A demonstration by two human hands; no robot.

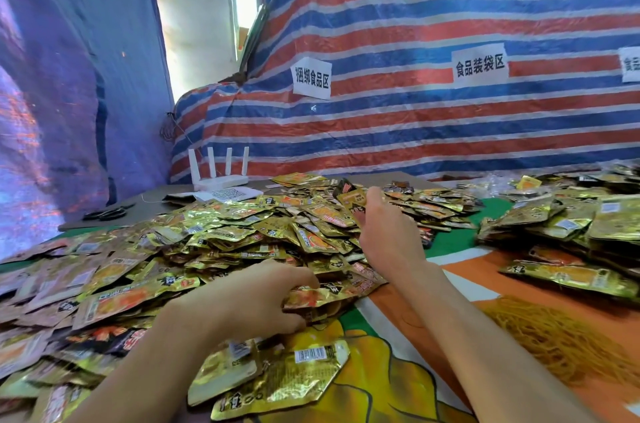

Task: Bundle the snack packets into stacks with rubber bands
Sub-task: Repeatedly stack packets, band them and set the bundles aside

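Note:
A big heap of gold foil snack packets (207,242) covers the left and middle of the table. My left hand (252,298) grips a small stack of packets (322,298) at the heap's near edge. Farther out, my right hand (384,235) is over the heap with its fingers closed on a single packet (353,199) lifted off the top. A mound of yellow rubber bands (561,339) lies on the cloth to the right of my right forearm. Two loose packets (284,377) lie face down near my left wrist.
Bundled packets (571,228) pile up at the right. A white router (221,176) with four antennas, papers and black scissors (110,213) sit at the table's far left. A striped tarp (415,117) with paper signs rises behind the table. The cloth (460,287) is orange, green and white.

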